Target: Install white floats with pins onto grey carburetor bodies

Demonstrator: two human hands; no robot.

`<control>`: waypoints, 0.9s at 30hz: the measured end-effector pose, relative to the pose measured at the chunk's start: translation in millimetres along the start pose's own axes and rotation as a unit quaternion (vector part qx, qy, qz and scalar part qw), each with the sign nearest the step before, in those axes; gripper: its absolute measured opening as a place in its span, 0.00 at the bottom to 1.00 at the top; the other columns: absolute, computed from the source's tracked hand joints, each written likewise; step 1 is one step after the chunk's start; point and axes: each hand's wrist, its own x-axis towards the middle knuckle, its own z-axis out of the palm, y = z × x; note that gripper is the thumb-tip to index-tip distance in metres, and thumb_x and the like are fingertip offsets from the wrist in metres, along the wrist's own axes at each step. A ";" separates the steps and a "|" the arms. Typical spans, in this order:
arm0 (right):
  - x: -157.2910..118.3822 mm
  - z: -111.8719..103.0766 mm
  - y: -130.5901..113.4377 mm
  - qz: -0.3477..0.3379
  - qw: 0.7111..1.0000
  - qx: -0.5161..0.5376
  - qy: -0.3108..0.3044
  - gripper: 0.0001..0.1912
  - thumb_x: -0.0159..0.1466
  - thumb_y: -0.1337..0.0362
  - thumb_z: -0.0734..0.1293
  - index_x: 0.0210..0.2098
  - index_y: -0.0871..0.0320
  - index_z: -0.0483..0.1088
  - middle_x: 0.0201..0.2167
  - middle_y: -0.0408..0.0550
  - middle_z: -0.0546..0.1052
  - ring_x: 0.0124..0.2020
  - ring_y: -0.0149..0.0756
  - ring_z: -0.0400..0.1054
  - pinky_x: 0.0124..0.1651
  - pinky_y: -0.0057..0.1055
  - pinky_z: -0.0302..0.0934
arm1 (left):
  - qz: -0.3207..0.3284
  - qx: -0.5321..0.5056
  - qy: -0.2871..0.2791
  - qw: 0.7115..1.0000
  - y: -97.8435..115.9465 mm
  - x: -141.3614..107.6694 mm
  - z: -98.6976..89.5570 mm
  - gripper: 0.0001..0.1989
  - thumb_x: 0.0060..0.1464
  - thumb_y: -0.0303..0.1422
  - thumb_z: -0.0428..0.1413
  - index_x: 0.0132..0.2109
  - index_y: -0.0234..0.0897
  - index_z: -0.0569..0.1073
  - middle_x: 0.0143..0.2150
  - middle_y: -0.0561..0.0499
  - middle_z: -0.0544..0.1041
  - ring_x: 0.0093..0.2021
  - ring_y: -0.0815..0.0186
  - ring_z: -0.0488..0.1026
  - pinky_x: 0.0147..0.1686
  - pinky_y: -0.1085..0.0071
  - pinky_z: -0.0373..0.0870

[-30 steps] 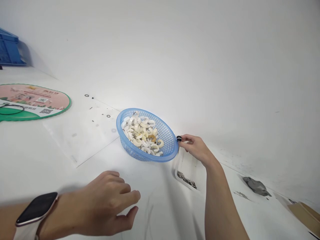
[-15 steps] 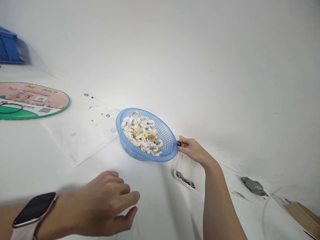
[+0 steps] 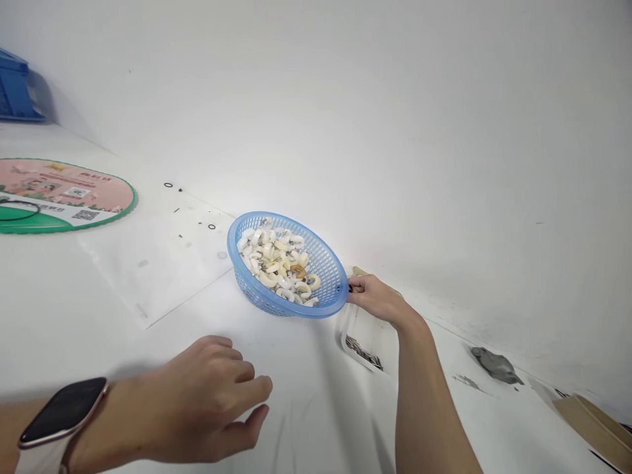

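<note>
A round blue plastic basket (image 3: 249, 280) with lattice walls stands on the white table. It holds a heap of white and cream rings (image 3: 281, 263) mixed with small metal bits; one ring is brown. At the basket's right rim, my right hand (image 3: 375, 299) has its fingers closed on a small black piece, mostly hidden by the fingers and rim. My left hand (image 3: 212, 398) hovers in front of the basket, apart from it. Its fingers are loosely bent, a gap shows between thumb and forefinger, and nothing is seen in it.
Under my right wrist sits a white tray (image 3: 345, 322) with metal pins (image 3: 364, 353). A clear plastic bag (image 3: 153, 276), small black rings and a printed fan (image 3: 64, 191) lie left. A blue crate (image 3: 17, 89) stands far left; a grey lump (image 3: 496, 365) and cardboard (image 3: 595, 428) lie right.
The whole view has shifted slightly. At the basket rim, my right fingers have closed in and the black piece is more hidden. My left hand keeps its shape.
</note>
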 end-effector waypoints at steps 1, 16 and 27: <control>0.4 0.3 -0.3 0.001 1.000 0.003 -0.004 0.10 0.55 0.57 0.67 0.28 0.55 0.78 0.24 0.41 0.70 0.29 0.34 0.61 0.33 0.30 0.56 | 0.000 0.000 -0.002 1.000 0.2 0.1 0.0 0.08 0.58 0.29 0.52 0.30 0.41 0.65 0.19 0.59 0.65 0.18 0.67 0.65 0.26 0.68 0.68; -0.3 -1.1 0.7 0.002 0.999 0.039 -0.028 0.10 0.54 0.58 0.68 0.31 0.54 0.78 0.26 0.43 0.72 0.31 0.37 0.65 0.32 0.31 0.58 | 0.005 0.000 -0.018 1.000 0.3 0.2 -2.0 0.09 0.58 0.28 0.52 0.29 0.41 0.65 0.19 0.59 0.66 0.18 0.67 0.65 0.26 0.67 0.68; -1.4 -2.6 7.5 0.016 0.998 0.048 -0.043 0.11 0.54 0.54 0.69 0.27 0.55 0.75 0.22 0.43 0.68 0.27 0.35 0.61 0.29 0.31 0.54 | 0.005 0.001 -0.018 1.000 -1.7 0.5 0.6 0.09 0.58 0.28 0.51 0.29 0.41 0.64 0.19 0.59 0.66 0.18 0.67 0.66 0.26 0.67 0.66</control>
